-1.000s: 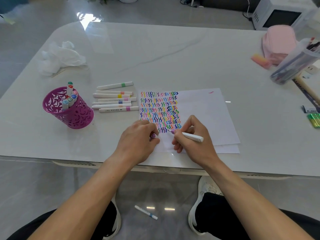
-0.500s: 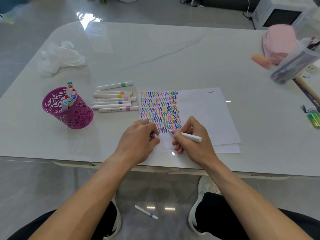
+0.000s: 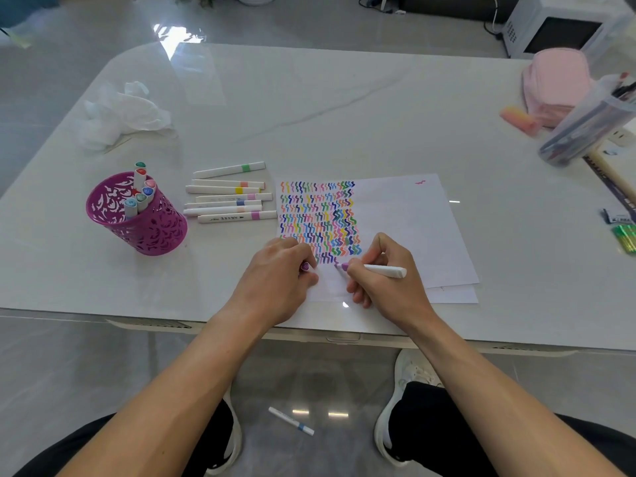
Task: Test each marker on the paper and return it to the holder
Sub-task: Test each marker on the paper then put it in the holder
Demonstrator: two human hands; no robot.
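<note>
Two grips, right grip pinching purple marker tip-down on paper, left grip clutching cap

holder left of loose markers, paper right of them

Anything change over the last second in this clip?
The right hand drew the purple marker slightly toward the person, extending a squiggle on the paper. No grip changed: the left hand holds the cap. Holder and loose markers stayed.
</note>
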